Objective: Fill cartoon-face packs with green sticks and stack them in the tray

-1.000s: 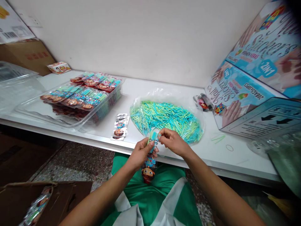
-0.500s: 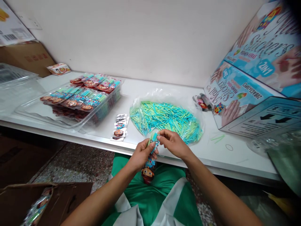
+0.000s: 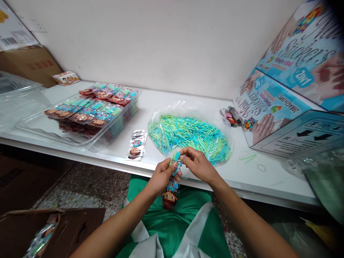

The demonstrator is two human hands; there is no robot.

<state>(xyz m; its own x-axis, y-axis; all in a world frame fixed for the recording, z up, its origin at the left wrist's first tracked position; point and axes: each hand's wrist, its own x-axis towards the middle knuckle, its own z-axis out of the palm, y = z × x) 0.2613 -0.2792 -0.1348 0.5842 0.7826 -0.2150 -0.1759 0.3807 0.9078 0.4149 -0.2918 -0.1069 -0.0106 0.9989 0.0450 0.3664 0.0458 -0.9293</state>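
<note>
A small bundle of pale green and blue plastic sticks stands up between my two hands, with a thin dark band across it. My left hand is closed round the lower part of the sticks and the top of a clear packet. The packet hangs below the fingers over my lap and bears a brown cartoon face. My right hand pinches at the right side of the bundle, where the band ends; the fingertips partly hide what they grip.
A clear bag of loose green and blue sticks lies just beyond my hands. Left of it are flat printed sachets and a clear plastic tub of filled packets. Printed cartons stand at right, near a loose rubber band.
Both hands stay almost in place at the bundle. The hanging packet has shifted very slightly; the view has tilted a little. Nothing has been let go.
</note>
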